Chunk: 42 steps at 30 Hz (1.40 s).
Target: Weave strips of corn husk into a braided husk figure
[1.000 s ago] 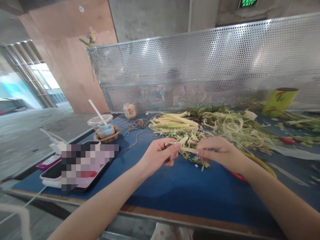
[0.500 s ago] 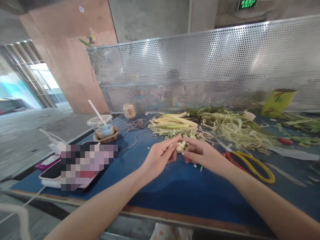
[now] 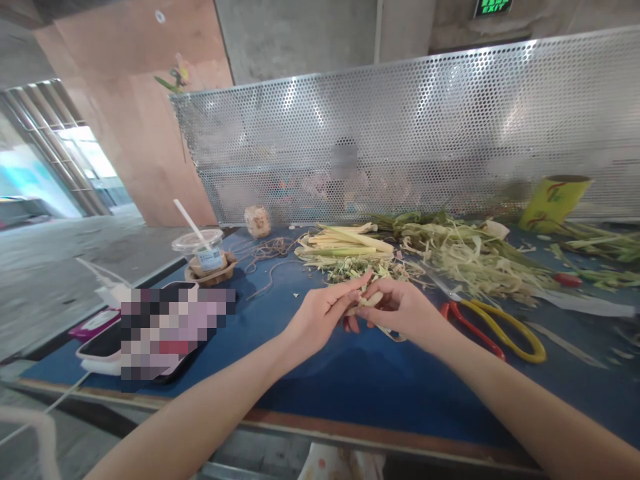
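Note:
Between my two hands is a small pale yellow-green bundle of plant strips, partly covered by my fingers. My left hand pinches its left side, with thumb and fingers pressed together. On the other side my right hand has its fingers closed around the bundle, and a thin strip hangs beneath. Just beyond lie a heap of small green scraps and a pile of pale yellow stalks or folded leaves. Scissors with one red and one yellow handle rest to the right of my right hand.
Dried leaves and fibres spread across the back right, near a yellow-green cylinder. At left are a lidded cup with a straw, loose twine and phones. A perforated metal screen stands behind the table.
My right hand has turned slightly and its fingers have closed further over the bundle. A thin strip now shows below that hand. The view has shifted slightly.

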Available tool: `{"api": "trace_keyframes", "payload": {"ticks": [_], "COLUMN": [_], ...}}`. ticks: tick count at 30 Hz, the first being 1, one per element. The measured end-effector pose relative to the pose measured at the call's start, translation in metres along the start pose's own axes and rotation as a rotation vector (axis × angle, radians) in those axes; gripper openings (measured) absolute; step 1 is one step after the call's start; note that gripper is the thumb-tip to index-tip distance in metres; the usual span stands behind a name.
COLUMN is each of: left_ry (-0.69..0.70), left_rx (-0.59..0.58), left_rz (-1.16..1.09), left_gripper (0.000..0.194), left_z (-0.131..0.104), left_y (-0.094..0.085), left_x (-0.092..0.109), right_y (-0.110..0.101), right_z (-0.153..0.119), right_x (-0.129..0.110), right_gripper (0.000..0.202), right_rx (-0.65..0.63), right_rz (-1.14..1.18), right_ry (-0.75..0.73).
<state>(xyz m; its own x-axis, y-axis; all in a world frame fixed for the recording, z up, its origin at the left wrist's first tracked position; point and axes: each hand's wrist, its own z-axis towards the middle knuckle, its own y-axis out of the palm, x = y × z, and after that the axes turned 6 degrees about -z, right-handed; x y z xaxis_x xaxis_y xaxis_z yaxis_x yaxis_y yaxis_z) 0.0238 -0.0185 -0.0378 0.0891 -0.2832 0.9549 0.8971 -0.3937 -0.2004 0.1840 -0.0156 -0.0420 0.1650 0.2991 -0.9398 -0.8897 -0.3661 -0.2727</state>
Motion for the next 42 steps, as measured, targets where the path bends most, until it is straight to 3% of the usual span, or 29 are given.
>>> {"api": "trace_keyframes", "payload": {"ticks": [4, 9, 13, 24, 32, 37, 42], "left_ry": [-0.036, -0.085, -0.078, -0.091, -0.079, -0.083, -0.070], "left_rx": [0.012, -0.095, -0.132, -0.088, -0.076, -0.097, -0.020], "left_rz": [-0.048, -0.238, -0.256, -0.193, -0.262, -0.222, -0.223], "left_gripper": [0.046, 0.059, 0.071, 0.071, 0.081, 0.055, 0.038], "left_z": [0.002, 0.004, 0.004, -0.001, -0.005, -0.003, 0.002], "left_y": [-0.004, -0.007, -0.007, -0.001, -0.004, -0.004, 0.000], "left_x": [0.002, 0.004, 0.004, 0.011, 0.013, 0.010, 0.007], "right_y": [-0.001, -0.005, -0.007, -0.004, -0.010, -0.016, -0.013], "right_z": [0.000, 0.001, 0.001, 0.003, 0.002, 0.001, -0.001], "right_x": [0.001, 0.002, 0.000, 0.008, 0.001, -0.003, -0.006], "right_gripper": [0.015, 0.024, 0.030, 0.023, 0.021, 0.021, 0.019], "right_rx": [0.007, 0.090, 0.076, 0.206, 0.188, 0.068, 0.101], "right_rz": [0.001, -0.074, -0.075, 0.132, 0.235, 0.087, -0.080], "right_ry": [-0.025, 0.045, 0.033, 0.025, 0.031, -0.026, -0.057]}}
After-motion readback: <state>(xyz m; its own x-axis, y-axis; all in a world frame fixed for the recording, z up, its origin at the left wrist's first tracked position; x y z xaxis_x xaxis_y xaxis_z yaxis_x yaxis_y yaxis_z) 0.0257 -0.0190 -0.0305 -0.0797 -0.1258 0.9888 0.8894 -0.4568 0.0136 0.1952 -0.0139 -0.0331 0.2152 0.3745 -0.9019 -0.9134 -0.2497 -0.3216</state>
